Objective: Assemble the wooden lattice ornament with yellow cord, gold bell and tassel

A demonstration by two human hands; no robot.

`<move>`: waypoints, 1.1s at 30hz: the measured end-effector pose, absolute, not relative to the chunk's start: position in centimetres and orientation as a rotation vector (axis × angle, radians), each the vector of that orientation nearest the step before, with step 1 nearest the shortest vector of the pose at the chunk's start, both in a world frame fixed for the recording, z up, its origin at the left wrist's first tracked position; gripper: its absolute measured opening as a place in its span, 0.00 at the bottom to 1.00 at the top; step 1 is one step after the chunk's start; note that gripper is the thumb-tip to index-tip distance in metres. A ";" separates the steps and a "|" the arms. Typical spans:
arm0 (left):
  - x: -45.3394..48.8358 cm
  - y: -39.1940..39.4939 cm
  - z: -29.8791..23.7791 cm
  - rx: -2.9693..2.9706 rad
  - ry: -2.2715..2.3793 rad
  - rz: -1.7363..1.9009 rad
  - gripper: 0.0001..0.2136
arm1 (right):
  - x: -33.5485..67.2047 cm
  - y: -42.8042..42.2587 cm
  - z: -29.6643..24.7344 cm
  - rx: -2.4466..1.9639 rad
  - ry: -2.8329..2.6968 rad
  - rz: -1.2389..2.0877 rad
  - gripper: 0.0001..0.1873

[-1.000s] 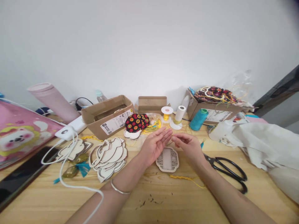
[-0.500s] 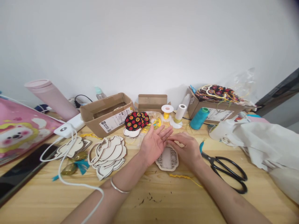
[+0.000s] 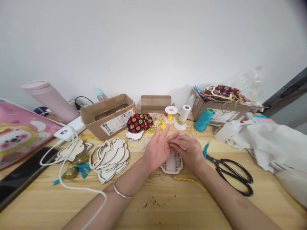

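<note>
The right hand [image 3: 188,150] pinches a thin yellow string [image 3: 177,144] between its fingertips, just above a wooden lattice frame [image 3: 172,163] on the table [image 3: 153,217]. The left hand [image 3: 157,150] stays open beside it, fingers spread. Black scissors [image 3: 230,174] lie to the right.

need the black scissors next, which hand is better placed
Probably the right hand: it lies closest to the black-handled scissors, which sit just beyond its wrist on that side. The left hand is farther off, beside the stack of wooden cutouts.
</note>
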State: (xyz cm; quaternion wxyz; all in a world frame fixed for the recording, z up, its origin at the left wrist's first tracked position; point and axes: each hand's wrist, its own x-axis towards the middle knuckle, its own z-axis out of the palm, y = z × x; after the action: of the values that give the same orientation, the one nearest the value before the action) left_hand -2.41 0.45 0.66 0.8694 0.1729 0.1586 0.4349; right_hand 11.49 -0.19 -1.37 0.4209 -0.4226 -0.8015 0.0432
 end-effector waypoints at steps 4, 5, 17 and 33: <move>-2.6 0.4 0.7 0.359 0.300 0.908 0.28 | 11.5 -0.2 -1.0 -1.051 -2.056 0.150 0.06; -2.6 0.4 0.7 0.361 0.297 0.907 0.28 | 11.4 -0.1 -1.0 -1.070 -2.060 0.173 0.06; -2.6 0.9 0.3 0.402 0.618 1.086 0.15 | 10.9 -0.1 -1.6 -1.282 -1.591 0.612 0.07; -3.0 1.0 0.0 0.778 0.789 1.194 0.19 | 10.5 0.0 -1.9 -1.284 -1.414 0.796 0.11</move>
State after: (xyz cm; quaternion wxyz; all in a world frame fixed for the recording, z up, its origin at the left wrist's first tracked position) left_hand -3.00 1.03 0.05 0.6864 0.3475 0.3521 0.5330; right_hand 10.45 -0.05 -1.92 0.5108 -0.5333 -0.5875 0.3308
